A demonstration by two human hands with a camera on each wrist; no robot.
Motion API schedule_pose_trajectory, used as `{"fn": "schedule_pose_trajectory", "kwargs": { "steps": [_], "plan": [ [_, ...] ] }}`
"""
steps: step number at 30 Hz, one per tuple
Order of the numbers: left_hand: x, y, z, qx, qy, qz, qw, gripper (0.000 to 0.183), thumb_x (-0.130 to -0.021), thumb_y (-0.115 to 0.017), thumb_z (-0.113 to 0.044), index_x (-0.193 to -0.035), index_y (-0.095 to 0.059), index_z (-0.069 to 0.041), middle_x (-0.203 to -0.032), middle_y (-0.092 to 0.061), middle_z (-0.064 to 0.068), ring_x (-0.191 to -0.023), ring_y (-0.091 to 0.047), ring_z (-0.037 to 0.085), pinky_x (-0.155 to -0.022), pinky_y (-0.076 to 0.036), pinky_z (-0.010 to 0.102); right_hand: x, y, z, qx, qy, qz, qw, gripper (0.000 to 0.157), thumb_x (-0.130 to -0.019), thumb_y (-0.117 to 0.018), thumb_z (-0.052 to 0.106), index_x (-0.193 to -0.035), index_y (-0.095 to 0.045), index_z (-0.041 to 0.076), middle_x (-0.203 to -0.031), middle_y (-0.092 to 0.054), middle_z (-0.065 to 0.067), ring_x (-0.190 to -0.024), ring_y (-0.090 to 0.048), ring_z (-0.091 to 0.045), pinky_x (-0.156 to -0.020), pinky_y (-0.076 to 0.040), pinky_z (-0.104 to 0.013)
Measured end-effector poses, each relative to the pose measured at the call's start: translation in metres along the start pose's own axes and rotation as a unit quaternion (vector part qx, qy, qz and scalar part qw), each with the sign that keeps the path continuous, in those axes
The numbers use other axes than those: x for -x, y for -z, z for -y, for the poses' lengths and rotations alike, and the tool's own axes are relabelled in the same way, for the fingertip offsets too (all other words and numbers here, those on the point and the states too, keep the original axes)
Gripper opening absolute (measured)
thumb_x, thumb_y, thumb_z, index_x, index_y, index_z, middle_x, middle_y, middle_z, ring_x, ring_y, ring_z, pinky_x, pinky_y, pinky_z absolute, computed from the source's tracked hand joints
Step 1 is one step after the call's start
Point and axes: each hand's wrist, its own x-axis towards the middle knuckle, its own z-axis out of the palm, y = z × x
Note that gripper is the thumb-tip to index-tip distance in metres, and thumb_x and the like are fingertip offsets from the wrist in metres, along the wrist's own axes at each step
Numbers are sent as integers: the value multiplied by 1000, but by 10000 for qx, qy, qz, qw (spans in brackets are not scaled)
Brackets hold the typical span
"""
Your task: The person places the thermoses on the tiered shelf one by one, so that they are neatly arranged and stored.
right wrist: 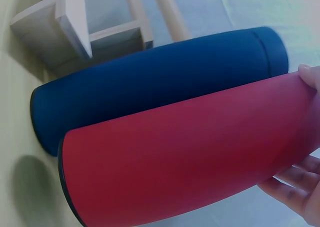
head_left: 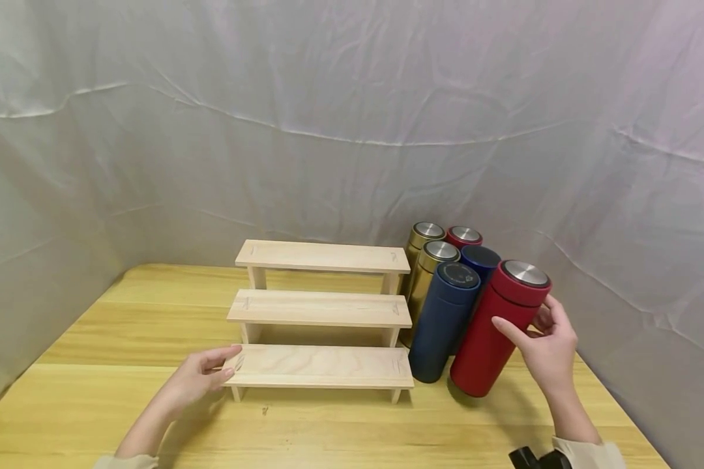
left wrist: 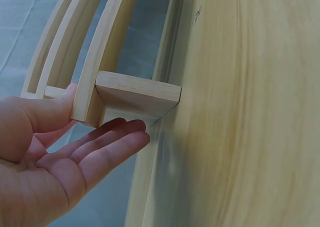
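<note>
My right hand (head_left: pixel 548 348) grips a red thermos bottle (head_left: pixel 495 335) with a silver lid, thumb in front and fingers behind. The bottle leans, and its base hangs just over the table; in the right wrist view the red bottle (right wrist: pixel 190 152) overlaps a blue thermos bottle (right wrist: pixel 150 82). At the left end of a three-tier wooden display stand (head_left: pixel 319 368), my left hand (head_left: pixel 196 374) touches the lowest board. In the left wrist view the left hand (left wrist: pixel 55 162) has its fingers extended beside the stand's end panel (left wrist: pixel 140 94).
Right of the stand, upright bottles are grouped: a matte blue one (head_left: pixel 446 326), a darker blue one (head_left: pixel 482 257), two gold ones (head_left: pixel 422 286) and another red one (head_left: pixel 465 236). The wooden table (head_left: pixel 94 391) meets a grey cloth backdrop (head_left: pixel 328 130). A black object (head_left: pixel 540 458) sits by the right cuff.
</note>
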Motion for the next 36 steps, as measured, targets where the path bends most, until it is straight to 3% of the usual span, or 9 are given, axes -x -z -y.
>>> {"fn": "schedule_pose_trajectory", "kwargs": {
  "steps": [3, 11, 22, 30, 36],
  "plan": [
    [-1, 0, 0, 39, -28, 25, 10000, 48, -88, -54, -7, -127, -36, 14, -129, -30, 36, -110, -39, 47, -78, -49, 38, 0, 1, 22, -108, 11, -97, 9999, 64, -64, -72, -12, -122, -52, 8, -92, -61, 9, -75, -58, -5, -59, -46, -11],
    [-1, 0, 2, 108, 14, 5, 9999, 48, -88, -53, -5, -128, -36, 14, -131, -27, 36, -112, -38, 48, -78, -49, 37, 0, 5, 40, -502, 40, -250, 9984, 63, -62, -71, -16, -118, -54, 4, -88, -64, 5, -72, -60, -6, -58, -47, -12],
    [-2, 0, 2, 188, -6, 35, 9998, 47, -88, -52, -4, -127, -35, 15, -133, -25, 35, -112, -38, 47, -78, -49, 35, 1, 3, 66, -1236, -442, -499, 9901, 56, -59, -71, -20, -109, -59, 3, -83, -65, -2, -67, -59, -10, -59, -49, -14],
    [-2, -2, 1, 68, 172, -103, 9998, 45, -88, -51, -2, -128, -38, 11, -132, -28, 33, -113, -38, 45, -83, -46, 39, 1, -5, 80, -2025, -3, -242, 9790, 56, -57, -69, -24, -108, -58, -2, -84, -65, -5, -69, -60, -12, -60, -50, -16],
    [-1, -3, 3, 165, 293, -132, 9993, 44, -88, -50, -1, -129, -37, 10, -134, -26, 32, -115, -35, 47, -84, -45, 42, 0, -12, 90, -2086, 356, -43, 9773, 55, -60, -69, -21, -110, -57, -2, -85, -64, -4, -70, -60, -11, -61, -50, -17]
  ]
}}
